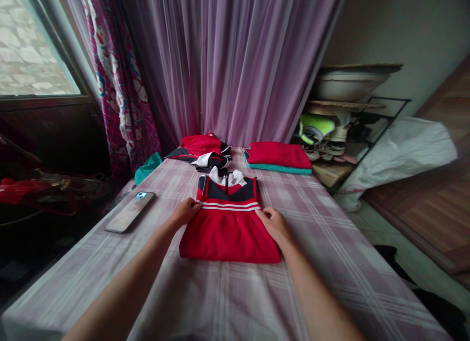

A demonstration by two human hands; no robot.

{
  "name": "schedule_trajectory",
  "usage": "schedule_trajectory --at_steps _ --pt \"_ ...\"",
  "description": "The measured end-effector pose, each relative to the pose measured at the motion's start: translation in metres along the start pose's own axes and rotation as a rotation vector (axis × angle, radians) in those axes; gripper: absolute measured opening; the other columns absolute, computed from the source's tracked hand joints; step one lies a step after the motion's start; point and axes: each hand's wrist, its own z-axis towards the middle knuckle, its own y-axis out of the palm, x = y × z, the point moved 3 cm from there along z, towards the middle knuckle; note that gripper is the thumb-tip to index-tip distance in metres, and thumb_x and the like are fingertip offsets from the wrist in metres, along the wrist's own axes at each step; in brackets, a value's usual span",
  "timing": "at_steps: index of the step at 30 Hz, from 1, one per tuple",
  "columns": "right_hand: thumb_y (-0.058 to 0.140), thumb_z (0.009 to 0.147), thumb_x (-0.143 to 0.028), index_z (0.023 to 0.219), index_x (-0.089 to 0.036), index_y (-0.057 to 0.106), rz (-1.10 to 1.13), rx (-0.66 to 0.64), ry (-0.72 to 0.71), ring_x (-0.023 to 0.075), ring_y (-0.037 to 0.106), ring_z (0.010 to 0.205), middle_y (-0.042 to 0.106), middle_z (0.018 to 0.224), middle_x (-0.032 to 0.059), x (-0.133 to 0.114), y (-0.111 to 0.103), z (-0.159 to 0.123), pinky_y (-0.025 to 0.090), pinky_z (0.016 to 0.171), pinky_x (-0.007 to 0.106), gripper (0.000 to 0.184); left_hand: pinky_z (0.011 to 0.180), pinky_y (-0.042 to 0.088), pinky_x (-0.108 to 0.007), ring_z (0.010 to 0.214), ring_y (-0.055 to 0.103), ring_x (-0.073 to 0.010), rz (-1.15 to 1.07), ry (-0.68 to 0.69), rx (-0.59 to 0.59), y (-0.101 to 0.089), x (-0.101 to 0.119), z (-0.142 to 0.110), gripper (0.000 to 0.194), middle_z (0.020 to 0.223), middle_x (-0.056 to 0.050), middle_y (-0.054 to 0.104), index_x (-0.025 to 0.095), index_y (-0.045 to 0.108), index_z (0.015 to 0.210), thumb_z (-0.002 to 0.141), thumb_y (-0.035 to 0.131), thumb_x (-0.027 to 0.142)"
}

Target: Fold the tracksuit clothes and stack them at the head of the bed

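A red dress (229, 235) with a white collar, a dark upper panel and two white stripes at the waist lies flat before me, its hem folded under and sleeves not showing. My left hand (186, 211) pinches its left edge at the striped waist. At the opposite side of the waist, my right hand (273, 222) grips the right edge between thumb and fingers. Beyond the collar is a loosely piled red and dark garment (201, 145) with a white collar. To its right sits a folded stack of red cloth (281, 155) over teal cloth (281, 169).
A phone (130, 212) lies face down on the checked tablecloth (316, 253), left of the dress. Purple curtains (235, 61) hang behind the table. On the right stand a shoe rack (340, 145) with a basin (350, 84) on top and a white plastic bag (411, 150).
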Motion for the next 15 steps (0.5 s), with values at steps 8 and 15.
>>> schedule_trajectory --at_steps 8,15 --pt "0.045 0.083 -0.063 0.078 -0.021 0.071 0.154 -0.230 0.124 0.0250 0.070 0.082 0.075 0.079 0.0063 0.019 0.003 0.004 0.052 0.069 0.032 0.049 0.053 0.040 -0.026 0.066 0.062 -0.0199 -0.260 0.014 -0.088 0.005 -0.012 -0.009 0.055 0.070 -0.003 0.069 0.017 0.068 0.087 0.075 0.053 0.068" --pt "0.070 0.070 -0.048 0.103 -0.019 0.071 0.282 -0.156 0.194 0.0261 0.071 0.094 0.077 0.098 0.0094 0.011 0.009 0.000 0.055 0.082 0.035 0.044 0.060 0.044 -0.028 0.073 0.063 -0.0209 -0.200 0.069 -0.019 0.007 -0.010 -0.014 0.037 0.076 -0.003 0.070 0.019 0.067 0.084 0.073 0.061 0.054"
